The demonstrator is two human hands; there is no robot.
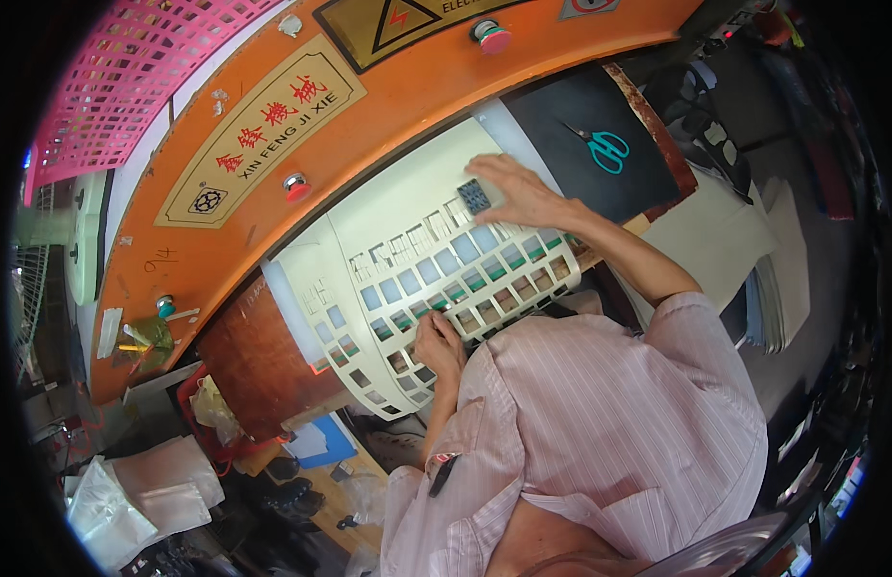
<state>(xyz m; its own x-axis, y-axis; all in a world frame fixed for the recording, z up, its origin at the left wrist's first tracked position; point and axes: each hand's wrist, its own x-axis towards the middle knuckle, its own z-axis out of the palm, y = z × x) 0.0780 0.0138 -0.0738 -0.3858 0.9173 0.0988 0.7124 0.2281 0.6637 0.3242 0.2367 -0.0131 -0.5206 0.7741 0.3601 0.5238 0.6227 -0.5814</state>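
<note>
A cream sheet [398,213] with rows of rectangular cut-out windows lies under the orange machine's front and hangs over its near edge, where it curves down. My right hand [516,195] is over the sheet's far right part, thumb and fingers around a small dark, patterned rectangular block [473,196]. That block sits at the end of a row of outlined rectangles. My left hand [439,348] is nearer to me, fingers bent together on the sheet among the window rows; their tips seem to pinch a strip between windows. A second narrower windowed piece lies to its left.
The orange machine front [263,144] with red push buttons [296,187] rises just beyond the sheet. Teal-handled scissors [607,151] rest on a black mat [585,125] at the right. A pink basket [143,77] stands far left; clear plastic bags [143,490] lie lower left.
</note>
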